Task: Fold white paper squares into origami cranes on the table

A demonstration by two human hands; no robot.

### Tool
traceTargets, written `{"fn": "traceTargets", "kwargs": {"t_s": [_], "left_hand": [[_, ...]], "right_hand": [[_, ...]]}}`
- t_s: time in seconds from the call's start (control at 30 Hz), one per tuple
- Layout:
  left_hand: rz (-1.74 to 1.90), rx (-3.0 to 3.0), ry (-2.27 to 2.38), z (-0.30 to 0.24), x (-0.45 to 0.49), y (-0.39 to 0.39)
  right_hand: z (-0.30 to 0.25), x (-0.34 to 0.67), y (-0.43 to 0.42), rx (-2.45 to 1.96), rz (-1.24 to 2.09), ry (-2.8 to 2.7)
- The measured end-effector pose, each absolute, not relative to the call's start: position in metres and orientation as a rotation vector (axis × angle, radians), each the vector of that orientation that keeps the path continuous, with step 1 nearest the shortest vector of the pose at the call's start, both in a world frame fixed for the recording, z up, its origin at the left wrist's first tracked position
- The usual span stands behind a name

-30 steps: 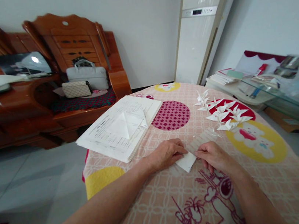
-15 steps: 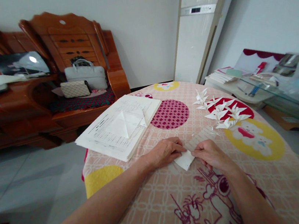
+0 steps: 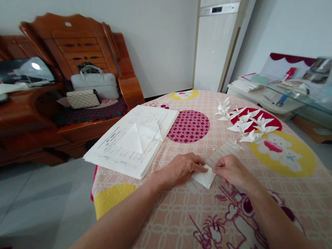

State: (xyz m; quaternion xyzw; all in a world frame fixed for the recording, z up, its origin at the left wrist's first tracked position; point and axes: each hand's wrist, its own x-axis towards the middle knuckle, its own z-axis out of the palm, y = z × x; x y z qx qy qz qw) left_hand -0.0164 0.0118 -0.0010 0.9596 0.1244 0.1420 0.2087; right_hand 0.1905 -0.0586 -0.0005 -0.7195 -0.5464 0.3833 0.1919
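A small folded square of white paper point(image 3: 206, 180) lies on the tablecloth between my hands, one corner pointing toward me. My left hand point(image 3: 186, 168) has its fingers curled onto the paper's left and upper side, the fingertips pressing on it. With thumb and index finger, my right hand point(image 3: 233, 171) pinches the right corner. Beneath and beyond the paper is a clear, see-through strip or sheet point(image 3: 226, 152). Several white paper cranes point(image 3: 248, 124) stand farther off to the right.
To the left, a thick stack of printed sheets point(image 3: 117, 161) carries folded white papers point(image 3: 139, 135). A glass-topped stand point(image 3: 311, 106) with papers and a plastic bag adjoins the table at right. Wooden chairs point(image 3: 79, 37) with bags and a laptop point(image 3: 23, 72) stand behind at left.
My left fingertips have shifted slightly on the paper, and more of its upper face shows. The right hand keeps its pinch at the corner, nearly still.
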Motion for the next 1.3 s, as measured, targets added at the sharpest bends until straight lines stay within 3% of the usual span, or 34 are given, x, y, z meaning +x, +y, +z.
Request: {"fn": "traceTargets", "kwargs": {"t_s": [0.9, 1.3], "left_hand": [[0.255, 2.951, 0.2, 0.001, -0.038, -0.01], [0.25, 2.812, 0.218, 0.007, -0.04, -0.018]], "right_hand": [[0.003, 0.189, -0.058, -2.047, 0.922, -1.643], [0.003, 0.188, -0.059, -2.026, 0.95, -1.611]]}}
